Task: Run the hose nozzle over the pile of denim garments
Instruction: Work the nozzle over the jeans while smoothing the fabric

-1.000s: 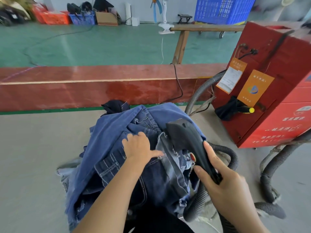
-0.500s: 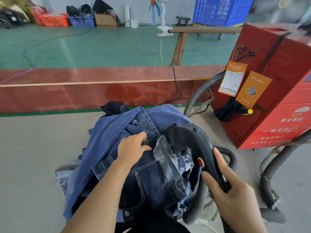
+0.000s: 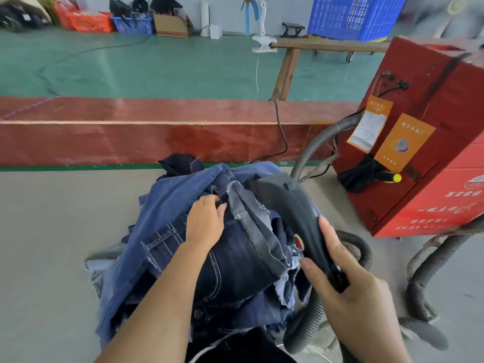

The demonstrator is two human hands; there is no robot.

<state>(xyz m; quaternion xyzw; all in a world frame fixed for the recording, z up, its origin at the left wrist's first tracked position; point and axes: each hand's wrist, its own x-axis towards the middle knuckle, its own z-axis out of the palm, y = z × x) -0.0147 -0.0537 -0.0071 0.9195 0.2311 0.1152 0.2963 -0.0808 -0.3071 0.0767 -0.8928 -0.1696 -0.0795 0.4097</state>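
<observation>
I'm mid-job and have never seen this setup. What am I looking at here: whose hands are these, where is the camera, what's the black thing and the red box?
There is only one view, from a camera worn on the person's head, looking forward and down, so the two bare arms are the wearer's own. The left hand rests on the pile of denim garments, which lies on a grey work surface. The right hand grips the handle of the black hose nozzle, with its fingers along the handle; the nozzle head sits at the far right top of the pile. A grey ribbed hose runs from the nozzle handle, and another length of hose reaches the red machine box at right. Beyond are a red board and a green floor.
</observation>
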